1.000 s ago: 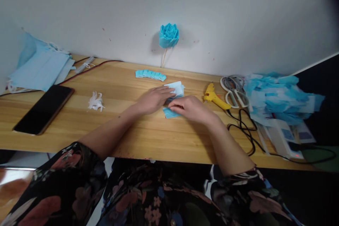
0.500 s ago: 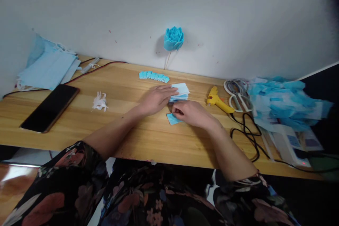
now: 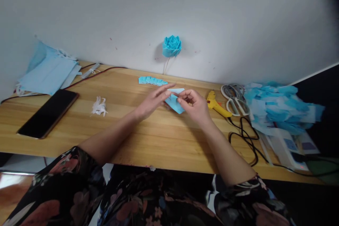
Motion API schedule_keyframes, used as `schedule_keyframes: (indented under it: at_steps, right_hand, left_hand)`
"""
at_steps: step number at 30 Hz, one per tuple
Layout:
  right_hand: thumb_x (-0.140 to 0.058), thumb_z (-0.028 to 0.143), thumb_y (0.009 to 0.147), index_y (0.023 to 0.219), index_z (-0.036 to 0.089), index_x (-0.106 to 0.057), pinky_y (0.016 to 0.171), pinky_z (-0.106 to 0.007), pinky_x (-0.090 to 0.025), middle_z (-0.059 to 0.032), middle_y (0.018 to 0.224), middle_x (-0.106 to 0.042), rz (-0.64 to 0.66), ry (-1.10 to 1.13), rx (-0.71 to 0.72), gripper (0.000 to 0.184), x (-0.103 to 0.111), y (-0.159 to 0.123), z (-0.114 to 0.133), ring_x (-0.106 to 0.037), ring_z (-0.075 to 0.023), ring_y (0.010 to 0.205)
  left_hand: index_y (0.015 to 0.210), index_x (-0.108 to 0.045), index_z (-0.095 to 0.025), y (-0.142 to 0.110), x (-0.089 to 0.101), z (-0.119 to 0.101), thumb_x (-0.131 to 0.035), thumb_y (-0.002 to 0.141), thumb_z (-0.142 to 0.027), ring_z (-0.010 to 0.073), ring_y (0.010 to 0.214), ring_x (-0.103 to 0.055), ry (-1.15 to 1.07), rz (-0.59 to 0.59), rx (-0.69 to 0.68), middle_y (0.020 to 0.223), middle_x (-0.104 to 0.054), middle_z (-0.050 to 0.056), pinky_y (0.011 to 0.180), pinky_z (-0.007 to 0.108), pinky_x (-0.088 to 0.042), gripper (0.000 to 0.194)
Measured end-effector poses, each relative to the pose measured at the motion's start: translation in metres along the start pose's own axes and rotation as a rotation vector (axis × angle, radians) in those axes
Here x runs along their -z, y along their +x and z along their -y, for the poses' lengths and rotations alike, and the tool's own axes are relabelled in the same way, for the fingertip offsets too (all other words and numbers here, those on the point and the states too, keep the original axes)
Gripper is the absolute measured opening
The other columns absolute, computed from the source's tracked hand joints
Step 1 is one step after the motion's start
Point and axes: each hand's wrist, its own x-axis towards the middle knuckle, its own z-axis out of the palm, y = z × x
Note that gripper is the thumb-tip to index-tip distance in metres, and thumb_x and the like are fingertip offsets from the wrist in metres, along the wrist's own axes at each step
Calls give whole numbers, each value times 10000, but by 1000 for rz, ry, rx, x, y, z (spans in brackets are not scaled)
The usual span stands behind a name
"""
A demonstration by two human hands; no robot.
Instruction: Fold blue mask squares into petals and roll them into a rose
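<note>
A light-blue square of mask fabric [image 3: 177,106] is held up between my two hands over the middle of the table. My right hand [image 3: 196,105] pinches it from the right between thumb and fingers. On the other side, my left hand [image 3: 153,100] has its fingers stretched long, and its thumb and a finger meet at the square's upper left edge. Just behind lies the stack of cut squares [image 3: 180,90], mostly covered by my hands. Farther back, a row of small folded blue pieces [image 3: 150,81] overlaps on the wood.
A blue fabric flower [image 3: 172,46] on a stick leans at the wall. Rightward are a yellow glue gun [image 3: 218,107], scissors [image 3: 237,107], a heap of blue scraps [image 3: 280,107] and a black cable [image 3: 245,134]. Leftward lie masks [image 3: 50,72], a phone [image 3: 49,113] and white strips [image 3: 99,106].
My right hand has brought the blue square up from the table, away from the front of the stack. My left hand has left the stack and come to the square. The view has tilted slightly.
</note>
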Motion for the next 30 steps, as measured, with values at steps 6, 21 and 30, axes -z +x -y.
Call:
schedule_keyframes:
  at_steps: [6, 21, 30]
  right_hand:
    - [-704, 331, 814, 1012, 233, -652, 664, -273, -475, 0, 855, -665, 4, 161, -15, 227, -2, -1, -5, -592, -135, 744]
    - [-697, 270, 862, 893, 285, -729, 1034, -431, -464, -45, 1217, -687, 93, 39, 358, 47, 12, 3, -3, -614, -228, 1190]
    - [-687, 383, 852, 812, 219, -652, 729, -280, -493, 15, 779, -667, -46, 122, 50, 172, 11, 2, -16, -612, -143, 736]
  left_hand:
    - [1323, -591, -173, 2, -3, -3, -758, 802, -361, 132, 746, -633, 45, -65, 48, 911, -713, 49, 702, 268, -522, 579]
    - [1264, -629, -206, 0, -4, -8, -742, 816, -369, 68, 496, -507, -49, 10, 78, 707, -624, -23, 478, 211, -377, 490]
    - [881, -630, -150, -4, -7, -22, -548, 933, -530, 66, 476, -479, 167, -18, 158, 602, -585, -14, 479, 202, -355, 392]
